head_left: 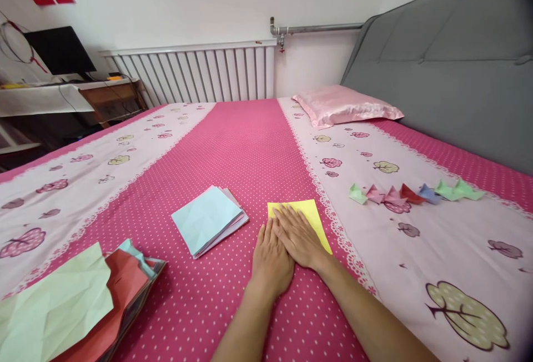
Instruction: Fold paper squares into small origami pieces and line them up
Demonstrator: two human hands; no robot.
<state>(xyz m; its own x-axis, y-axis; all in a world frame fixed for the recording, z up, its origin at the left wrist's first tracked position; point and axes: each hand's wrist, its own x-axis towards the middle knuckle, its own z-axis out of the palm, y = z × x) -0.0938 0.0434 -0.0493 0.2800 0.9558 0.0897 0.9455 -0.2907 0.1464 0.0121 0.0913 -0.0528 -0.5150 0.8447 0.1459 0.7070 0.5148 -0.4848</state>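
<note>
A yellow sheet of paper (pixel 308 210) lies flat on the pink dotted bedspread (pixel 241 151). My right hand (pixel 300 238) rests palm down on it, fingers stretched out and together. My left hand (pixel 270 262) lies flat beside it at the sheet's left edge, partly under the right hand's fingers. Neither hand grips anything. A small stack of coloured paper squares (pixel 208 219), light blue on top, sits just left of my hands.
A row of several small folded paper boats (pixel 412 192) lies to the right. Crumpled green and red sheets (pixel 70 306) sit at the lower left. A pink pillow (pixel 345 105) and grey headboard (pixel 449 68) are at the far right, a radiator (pixel 195 73) behind.
</note>
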